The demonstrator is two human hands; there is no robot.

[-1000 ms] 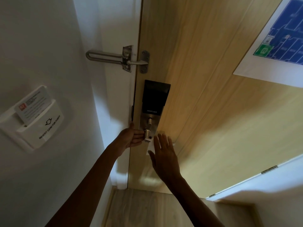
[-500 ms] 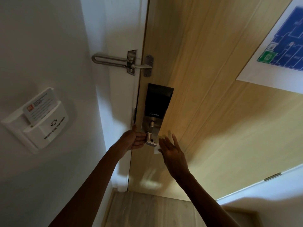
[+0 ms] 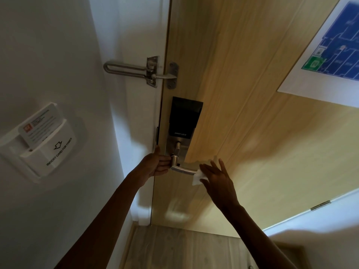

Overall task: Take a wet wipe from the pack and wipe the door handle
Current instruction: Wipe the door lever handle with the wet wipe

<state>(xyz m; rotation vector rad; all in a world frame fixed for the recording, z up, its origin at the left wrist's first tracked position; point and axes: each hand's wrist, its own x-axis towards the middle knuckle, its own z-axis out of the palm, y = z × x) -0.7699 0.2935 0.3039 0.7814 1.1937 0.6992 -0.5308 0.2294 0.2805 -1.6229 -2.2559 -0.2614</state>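
A silver lever door handle (image 3: pixel 183 169) sticks out from a smart lock plate (image 3: pixel 184 121) on the wooden door (image 3: pixel 242 113). My left hand (image 3: pixel 155 165) grips the handle at its neck, close to the door's edge. My right hand (image 3: pixel 216 178) holds a white wet wipe (image 3: pixel 198 177) under its fingers against the free end of the lever. The fingers of that hand are spread and point upward. No wipe pack is in view.
A metal swing-bar door guard (image 3: pixel 139 71) spans frame and door above the lock. A white key-card power holder (image 3: pixel 44 144) with a card is on the left wall. A floor-plan sign (image 3: pixel 334 51) hangs on the door at upper right. Wooden floor (image 3: pixel 174 249) lies below.
My right hand has slid to the right along the lever with the wipe, uncovering the handle. My left hand stays at the handle's neck. The view has shifted slightly.
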